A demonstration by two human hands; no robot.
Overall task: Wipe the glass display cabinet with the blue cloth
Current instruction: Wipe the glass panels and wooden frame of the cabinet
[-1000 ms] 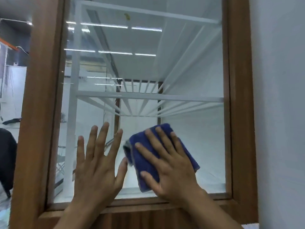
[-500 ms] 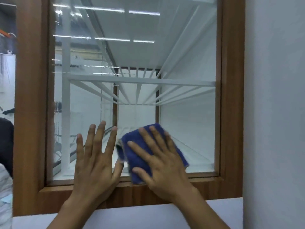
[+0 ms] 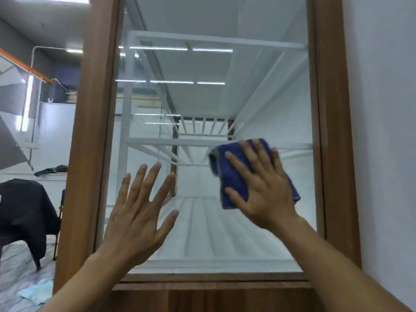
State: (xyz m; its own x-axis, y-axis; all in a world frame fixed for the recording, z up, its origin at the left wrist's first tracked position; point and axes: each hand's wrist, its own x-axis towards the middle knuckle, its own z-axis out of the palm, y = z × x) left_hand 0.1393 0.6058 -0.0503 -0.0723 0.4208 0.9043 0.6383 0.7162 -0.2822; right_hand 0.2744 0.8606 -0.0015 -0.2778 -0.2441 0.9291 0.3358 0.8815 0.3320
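Observation:
The glass display cabinet has a brown wooden frame (image 3: 90, 154) around a large glass pane (image 3: 202, 97), with white shelves and slats visible inside. A folded blue cloth (image 3: 234, 176) is pressed flat against the right half of the pane, near the level of a white shelf bar. My right hand (image 3: 263, 190) lies spread over the cloth, palm pushing it onto the glass. My left hand (image 3: 139, 212) rests flat on the lower left of the pane, fingers spread, holding nothing.
A white wall (image 3: 382, 131) stands right beside the cabinet's right frame. To the left are a chair draped in black cloth (image 3: 24, 212) and a pale blue rag (image 3: 38, 291) on the floor. Ceiling lights reflect in the glass.
My right hand has slid the blue cloth up and to the right across the glass, away from the bottom frame. My left hand stays flat on the lower left of the pane.

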